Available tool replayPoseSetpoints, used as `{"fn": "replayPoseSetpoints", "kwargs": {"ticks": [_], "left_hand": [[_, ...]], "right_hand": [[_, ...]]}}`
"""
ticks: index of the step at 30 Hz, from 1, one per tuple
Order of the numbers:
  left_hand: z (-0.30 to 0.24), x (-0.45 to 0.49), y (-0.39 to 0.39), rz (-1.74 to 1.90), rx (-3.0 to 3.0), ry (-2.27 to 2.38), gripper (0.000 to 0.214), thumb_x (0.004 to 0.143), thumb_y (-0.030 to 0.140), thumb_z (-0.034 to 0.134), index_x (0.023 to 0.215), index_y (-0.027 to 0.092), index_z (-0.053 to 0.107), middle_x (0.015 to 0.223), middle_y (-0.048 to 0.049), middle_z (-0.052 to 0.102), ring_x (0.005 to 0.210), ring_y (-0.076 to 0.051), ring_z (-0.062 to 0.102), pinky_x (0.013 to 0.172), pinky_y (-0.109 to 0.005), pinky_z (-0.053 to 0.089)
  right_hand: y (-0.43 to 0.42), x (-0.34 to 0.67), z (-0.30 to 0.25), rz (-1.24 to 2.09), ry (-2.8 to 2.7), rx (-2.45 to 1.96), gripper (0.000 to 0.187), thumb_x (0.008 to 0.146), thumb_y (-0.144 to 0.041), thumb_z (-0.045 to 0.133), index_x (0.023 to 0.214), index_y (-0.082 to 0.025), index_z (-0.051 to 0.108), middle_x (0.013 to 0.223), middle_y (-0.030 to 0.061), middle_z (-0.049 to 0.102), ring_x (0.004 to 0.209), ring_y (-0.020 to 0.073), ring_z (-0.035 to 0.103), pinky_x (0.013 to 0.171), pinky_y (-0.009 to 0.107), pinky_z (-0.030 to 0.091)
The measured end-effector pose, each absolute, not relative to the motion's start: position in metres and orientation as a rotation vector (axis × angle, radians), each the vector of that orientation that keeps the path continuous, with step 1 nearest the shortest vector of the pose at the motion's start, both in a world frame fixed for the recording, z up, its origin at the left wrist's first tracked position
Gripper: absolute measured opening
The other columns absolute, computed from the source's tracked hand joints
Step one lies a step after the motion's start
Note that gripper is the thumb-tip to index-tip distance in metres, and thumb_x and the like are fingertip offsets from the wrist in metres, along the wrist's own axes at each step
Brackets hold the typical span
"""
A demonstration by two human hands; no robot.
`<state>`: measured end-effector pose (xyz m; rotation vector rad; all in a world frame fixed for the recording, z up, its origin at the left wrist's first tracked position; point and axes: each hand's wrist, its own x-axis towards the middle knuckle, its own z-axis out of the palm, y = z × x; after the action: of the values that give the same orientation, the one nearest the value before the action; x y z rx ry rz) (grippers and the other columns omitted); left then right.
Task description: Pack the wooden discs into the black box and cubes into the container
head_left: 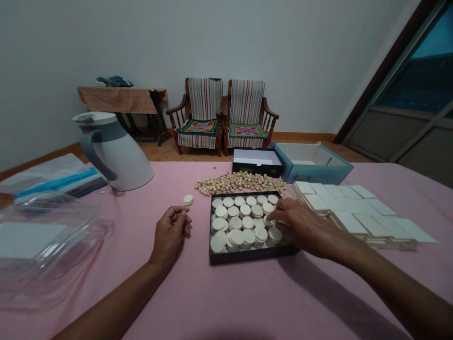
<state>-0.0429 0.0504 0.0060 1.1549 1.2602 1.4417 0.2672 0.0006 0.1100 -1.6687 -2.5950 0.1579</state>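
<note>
A shallow black box on the pink cloth holds several stacks of pale round wooden discs. Over its right edge reaches my right hand, fingers pinched on a wooden disc at the right side of the box; the fingertips partly hide it. My left hand rests on the cloth left of the box, its fingers loosely curled together with nothing visible in them. Just beyond those fingers lies a small stack of discs, apart from the hand.
Behind the box spreads a heap of small wooden beads. Square wooden tiles are stacked at right. A black box and a blue box stand at the back. On the left are a jug and a clear plastic container.
</note>
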Motion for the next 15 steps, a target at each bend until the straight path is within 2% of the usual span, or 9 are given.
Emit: {"fn": "replayPoseSetpoints", "kwargs": {"ticks": [4,10,15], "left_hand": [[0.006,-0.043,0.05,1.446,1.149,1.256,0.026,0.076,0.038,0.064,0.09,0.017,0.057,0.062,0.0048,0.056,0.042,-0.007,0.047,0.04,-0.019,0.041],[0.008,-0.041,0.049,1.44,1.143,1.26,0.026,0.076,0.037,0.064,0.09,0.017,0.057,0.061,0.0047,0.056,0.042,-0.007,0.047,0.039,-0.019,0.04],[0.01,-0.041,0.049,1.437,1.134,1.27,0.027,0.075,0.038,0.064,0.089,0.016,0.056,0.061,0.0047,0.055,0.041,-0.007,0.046,0.038,-0.018,0.039]], "right_hand": [[0.0,0.262,0.103,0.163,-2.621,-1.649,0.037,0.082,-0.004,0.045,0.098,-0.024,0.072,0.085,0.0084,0.06,0.074,0.0168,0.052,0.065,0.029,0.033],[-0.003,0.267,0.107,0.27,-2.558,-1.71,0.032,0.081,-0.006,0.048,0.095,-0.021,0.072,0.089,0.0083,0.061,0.081,0.0177,0.055,0.072,0.03,0.037],[0.016,0.269,0.108,0.033,-2.425,-1.793,0.023,0.079,-0.013,0.056,0.096,-0.019,0.07,0.093,0.009,0.061,0.091,0.0223,0.055,0.076,0.031,0.037]]}}
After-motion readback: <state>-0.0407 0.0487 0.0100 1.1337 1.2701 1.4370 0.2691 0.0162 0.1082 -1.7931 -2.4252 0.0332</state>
